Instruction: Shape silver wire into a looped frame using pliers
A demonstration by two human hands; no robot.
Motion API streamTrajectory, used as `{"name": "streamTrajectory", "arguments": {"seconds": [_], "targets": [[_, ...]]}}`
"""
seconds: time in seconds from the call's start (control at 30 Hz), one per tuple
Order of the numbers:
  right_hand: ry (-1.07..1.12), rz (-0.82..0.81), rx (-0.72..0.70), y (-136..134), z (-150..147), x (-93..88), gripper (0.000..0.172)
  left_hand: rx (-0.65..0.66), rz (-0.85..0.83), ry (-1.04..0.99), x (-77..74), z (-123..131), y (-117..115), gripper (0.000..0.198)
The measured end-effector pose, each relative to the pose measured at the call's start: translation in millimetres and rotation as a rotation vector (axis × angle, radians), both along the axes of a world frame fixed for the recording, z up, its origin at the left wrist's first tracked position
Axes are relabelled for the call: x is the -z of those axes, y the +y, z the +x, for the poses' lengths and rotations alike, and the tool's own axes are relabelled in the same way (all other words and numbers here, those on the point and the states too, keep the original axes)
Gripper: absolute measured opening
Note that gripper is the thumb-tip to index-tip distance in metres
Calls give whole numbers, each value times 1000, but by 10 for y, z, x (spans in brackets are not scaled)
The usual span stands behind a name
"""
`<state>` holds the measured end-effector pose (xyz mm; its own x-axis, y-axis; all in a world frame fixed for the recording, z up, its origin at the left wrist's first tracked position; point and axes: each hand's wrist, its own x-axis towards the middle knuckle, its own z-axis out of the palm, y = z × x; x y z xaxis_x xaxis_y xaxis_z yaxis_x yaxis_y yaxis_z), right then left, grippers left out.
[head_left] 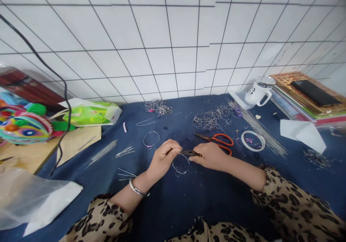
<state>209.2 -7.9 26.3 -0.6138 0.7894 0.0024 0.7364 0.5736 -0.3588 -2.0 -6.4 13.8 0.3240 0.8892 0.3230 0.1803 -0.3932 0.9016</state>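
Note:
My left hand [165,157] pinches a thin wire ring [181,170] whose loop hangs down below the fingers. Wrapped round the handles of a pair of pliers [188,153] is my right hand [209,156]. The dark jaws point left and meet the wire close to my left fingertips; whether they grip it is too small to tell. Just behind my right hand lie scissors with orange handles [222,139]. A finished-looking wire circle [151,139] with a pink spot rests to the left of my left hand.
Tangled wire [212,117] heaps at the back, beside a bundle of straight wires [261,132]. A round white dish [253,141] holds pink beads. Cut wires [102,152] lie left. A white mug [260,91] and stacked books [305,101] stand back right; a black cable [66,94] hangs left.

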Motion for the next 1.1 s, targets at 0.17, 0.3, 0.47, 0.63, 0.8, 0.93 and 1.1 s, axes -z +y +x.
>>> {"name": "streamTrajectory", "arguments": {"seconds": [0.17,0.3,0.47,0.63,0.8,0.93,1.1], "targets": [[15,3,65,38,22,19,39,48,-240,-66,35,-8,19,16],[24,-10,80,50,29,33,39,71,-316,-31,54,-13,37,16],[6,-4,89,39,22,40,39,98,-283,57,14,-15,54,19],[-7,-17,98,36,18,26,39,110,-161,105,-20,-15,74,17],[-7,-29,102,50,22,20,41,79,-55,149,-28,-28,100,15],[-4,-40,117,54,19,24,41,93,-85,140,-31,-47,118,15],[-17,-33,123,54,11,12,41,73,-163,109,28,-40,107,14]]}}
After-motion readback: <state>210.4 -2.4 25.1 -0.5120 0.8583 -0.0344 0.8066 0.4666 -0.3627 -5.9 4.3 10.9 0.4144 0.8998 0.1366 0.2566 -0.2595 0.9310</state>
